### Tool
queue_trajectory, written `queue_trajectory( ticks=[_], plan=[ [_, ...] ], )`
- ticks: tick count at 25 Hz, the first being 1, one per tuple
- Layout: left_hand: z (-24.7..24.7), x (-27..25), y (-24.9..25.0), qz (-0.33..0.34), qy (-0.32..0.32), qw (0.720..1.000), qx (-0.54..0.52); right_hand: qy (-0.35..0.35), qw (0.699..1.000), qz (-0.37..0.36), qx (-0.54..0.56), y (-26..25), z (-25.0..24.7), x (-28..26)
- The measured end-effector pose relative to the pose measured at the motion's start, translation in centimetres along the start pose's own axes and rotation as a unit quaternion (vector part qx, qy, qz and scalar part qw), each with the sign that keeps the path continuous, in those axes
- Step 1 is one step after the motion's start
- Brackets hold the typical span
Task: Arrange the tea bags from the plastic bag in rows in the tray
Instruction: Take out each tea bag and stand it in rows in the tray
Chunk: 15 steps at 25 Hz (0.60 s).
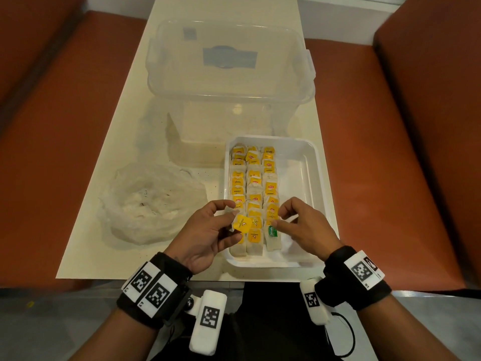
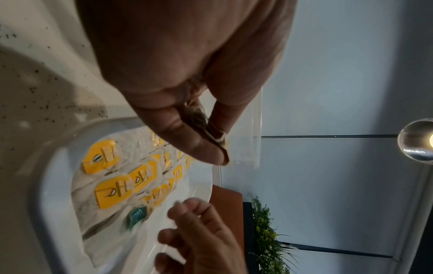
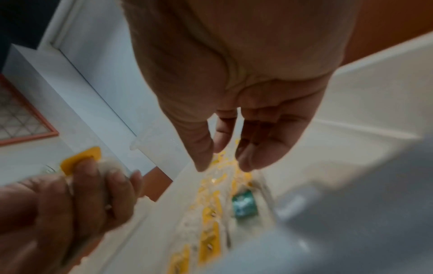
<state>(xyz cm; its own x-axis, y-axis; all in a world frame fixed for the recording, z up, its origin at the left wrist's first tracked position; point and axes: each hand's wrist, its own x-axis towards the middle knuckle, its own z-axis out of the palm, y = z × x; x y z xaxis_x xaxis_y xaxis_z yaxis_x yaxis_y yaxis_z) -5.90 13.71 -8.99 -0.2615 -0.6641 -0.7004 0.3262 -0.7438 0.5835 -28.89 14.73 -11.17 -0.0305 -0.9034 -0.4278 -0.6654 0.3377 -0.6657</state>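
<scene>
A white tray (image 1: 307, 178) holds three rows of tea bags (image 1: 253, 183) with yellow tags; one green-tagged bag (image 1: 272, 231) lies at the near end of the right row. My left hand (image 1: 233, 222) hovers over the tray's near left corner and pinches a tea bag with a yellow tag (image 1: 243, 224) between thumb and fingers (image 2: 199, 148). That yellow tag (image 3: 79, 157) also sticks out above its fingers in the right wrist view. My right hand (image 1: 279, 217) hangs over the right row with relaxed fingers (image 3: 248, 157) and holds nothing. The crumpled plastic bag (image 1: 153, 204) lies left of the tray.
A large clear plastic box (image 1: 229, 74) stands behind the tray on the cream table (image 1: 104, 243). Dark crumbs speckle the table near the bag. Orange seats (image 1: 390, 152) flank the table on both sides. The tray's right half (image 1: 299, 165) holds no bags.
</scene>
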Motion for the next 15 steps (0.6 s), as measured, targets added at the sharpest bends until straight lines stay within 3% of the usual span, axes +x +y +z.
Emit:
queue_trajectory(
  ticks=[4, 8, 12, 15],
  plan=[
    [0.8, -0.1, -0.3, -0.004, -0.019, 1.0, 0.02, -0.021, 0.99, -0.106, 0.086, -3.8, -1.5, -1.8],
    [1.9, -0.4, -0.7, -0.009, -0.057, 0.998, 0.033, -0.083, 0.976, -0.197, 0.037, -6.1, -1.8, -2.7],
    [2.5, -0.7, -0.7, -0.016, -0.071, 0.997, 0.021, -0.044, 0.982, -0.182, 0.017, -6.0, -1.5, -2.0],
    [2.6, -0.8, -0.6, -0.014, -0.077, 0.997, 0.005, -0.077, 0.981, -0.177, 0.02, -6.0, -2.1, -1.9]
  ],
)
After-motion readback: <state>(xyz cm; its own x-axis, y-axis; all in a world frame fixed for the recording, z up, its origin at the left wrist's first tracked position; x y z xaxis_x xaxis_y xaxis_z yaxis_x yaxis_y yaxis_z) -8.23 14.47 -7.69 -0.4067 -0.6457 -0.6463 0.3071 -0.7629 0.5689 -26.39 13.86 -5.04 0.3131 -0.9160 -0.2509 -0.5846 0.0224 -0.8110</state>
